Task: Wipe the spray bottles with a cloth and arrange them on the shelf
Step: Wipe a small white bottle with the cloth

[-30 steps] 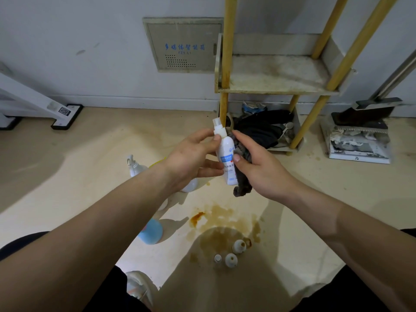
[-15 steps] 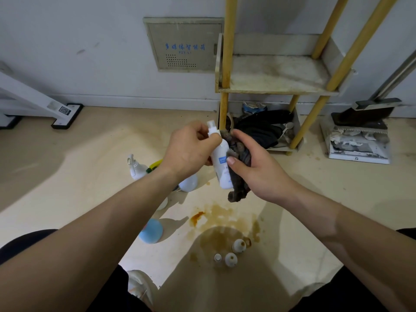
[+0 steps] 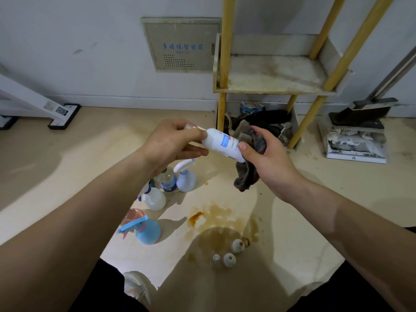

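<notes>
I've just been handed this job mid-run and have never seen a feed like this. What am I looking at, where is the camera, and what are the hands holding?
There is no machine here. You see a person's two bare arms through one wide-angle camera worn on the head, which looks forward and down.

The left hand pinches the nozzle end of a small white spray bottle, which lies tilted between the hands. The right hand grips the bottle's lower end together with a dark cloth that hangs below it.

More bottles stand on the floor, among them a blue spray bottle and a white spray bottle. Three small bottles stand by a brown stain.

The shelf, with its yellow posts, stands behind by the wall.
</notes>
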`<action>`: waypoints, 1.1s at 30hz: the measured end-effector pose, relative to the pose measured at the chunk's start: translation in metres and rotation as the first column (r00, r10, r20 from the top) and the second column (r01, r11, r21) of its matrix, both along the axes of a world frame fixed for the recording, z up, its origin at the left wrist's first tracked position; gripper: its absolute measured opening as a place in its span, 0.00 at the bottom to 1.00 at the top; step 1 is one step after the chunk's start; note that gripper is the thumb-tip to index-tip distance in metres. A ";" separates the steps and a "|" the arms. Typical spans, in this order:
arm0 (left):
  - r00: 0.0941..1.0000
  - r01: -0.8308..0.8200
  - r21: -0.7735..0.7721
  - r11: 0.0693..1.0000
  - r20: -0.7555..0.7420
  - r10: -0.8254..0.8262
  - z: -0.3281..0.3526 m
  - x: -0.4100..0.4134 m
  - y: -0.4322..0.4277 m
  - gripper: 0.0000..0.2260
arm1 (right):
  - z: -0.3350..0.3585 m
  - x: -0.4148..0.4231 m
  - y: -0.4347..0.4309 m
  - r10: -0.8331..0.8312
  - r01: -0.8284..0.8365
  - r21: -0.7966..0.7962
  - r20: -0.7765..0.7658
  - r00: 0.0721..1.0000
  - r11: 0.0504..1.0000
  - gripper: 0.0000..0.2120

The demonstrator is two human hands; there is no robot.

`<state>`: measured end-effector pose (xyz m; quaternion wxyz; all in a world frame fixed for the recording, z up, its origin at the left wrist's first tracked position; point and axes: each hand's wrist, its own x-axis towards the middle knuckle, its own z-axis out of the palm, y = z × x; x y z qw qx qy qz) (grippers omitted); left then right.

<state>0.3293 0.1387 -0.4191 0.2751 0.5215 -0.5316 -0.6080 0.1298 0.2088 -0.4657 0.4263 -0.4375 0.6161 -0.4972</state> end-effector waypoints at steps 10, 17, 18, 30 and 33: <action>0.798 0.451 -0.137 0.882 0.504 -0.330 -0.015 -0.013 0.021 0.21 | 0.004 0.003 0.000 -0.009 -0.024 -0.101 -0.310 0.951 0.995 0.24; 0.957 0.249 -0.093 0.964 0.174 -0.231 -0.017 -0.011 0.025 0.13 | 0.012 -0.003 0.003 -0.045 -0.026 -0.189 -0.365 0.930 0.982 0.25; 0.960 0.259 -0.056 0.964 0.126 -0.250 -0.016 -0.011 0.026 0.11 | 0.012 -0.006 0.002 -0.043 -0.030 -0.194 -0.366 0.930 0.981 0.24; 0.997 0.066 -0.226 0.972 0.058 -0.054 -0.023 -0.022 0.031 0.16 | 0.000 -0.009 -0.002 -0.118 0.089 -0.107 -0.314 0.942 0.990 0.15; 0.982 0.100 -0.352 0.931 0.184 -0.036 -0.024 -0.021 0.027 0.18 | 0.003 -0.008 -0.001 -0.102 0.055 -0.126 -0.405 0.909 0.991 0.17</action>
